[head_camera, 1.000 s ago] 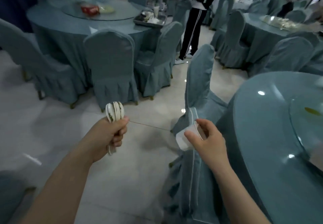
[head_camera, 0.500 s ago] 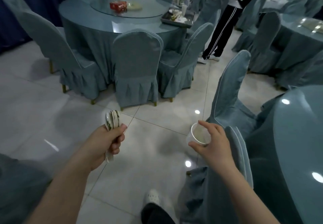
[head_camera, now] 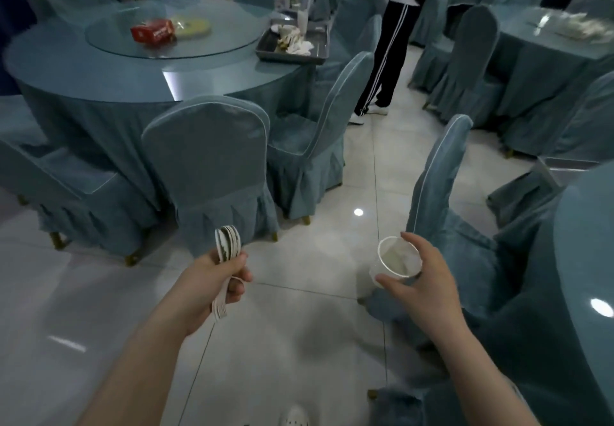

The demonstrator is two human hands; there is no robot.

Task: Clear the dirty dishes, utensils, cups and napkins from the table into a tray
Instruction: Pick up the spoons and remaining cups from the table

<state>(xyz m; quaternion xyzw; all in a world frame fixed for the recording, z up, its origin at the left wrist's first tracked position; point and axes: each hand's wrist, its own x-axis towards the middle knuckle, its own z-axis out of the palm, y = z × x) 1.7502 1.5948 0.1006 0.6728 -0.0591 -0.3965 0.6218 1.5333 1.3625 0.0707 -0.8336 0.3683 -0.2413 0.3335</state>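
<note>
Up near the top centre of the frame, a metal tray (head_camera: pixel 291 47) sits at the right edge of a round tabletop (head_camera: pixel 99 70) draped in blue-grey cloth. Inside the tray lie crumpled white napkins and some pale dishes, blurred together; a tall pale cup stands at its far end. On the tabletop's glass turntable (head_camera: pixel 212 45), upper left of centre, rest a red box (head_camera: pixel 153 31) and a yellowish plate (head_camera: pixel 193 24).

Lower in the frame, two bare forearms reach forward over the floor. The left hand (head_camera: pixel 216 281), lower centre-left, is curled into a fist around a bundle of white ceramic spoons (head_camera: pixel 227 247); their bowls fan out above the thumb and the handles poke out below the fingers. The right hand (head_camera: pixel 423 274), lower centre-right, pinches a clear plastic cup (head_camera: pixel 397 261) between thumb and fingertips, its mouth tipped toward the camera. Whether anything is in the cup is hard to tell.

Glossy pale floor tiles (head_camera: pixel 315 326) reflect ceiling lights. Chairs in matching blue-grey covers (head_camera: pixel 206 159) ring the tabletop. A second covered tabletop edge curves along the right side of the frame. A person in black striped trousers (head_camera: pixel 385 60) stands at the upper centre-right, beside the tray.
</note>
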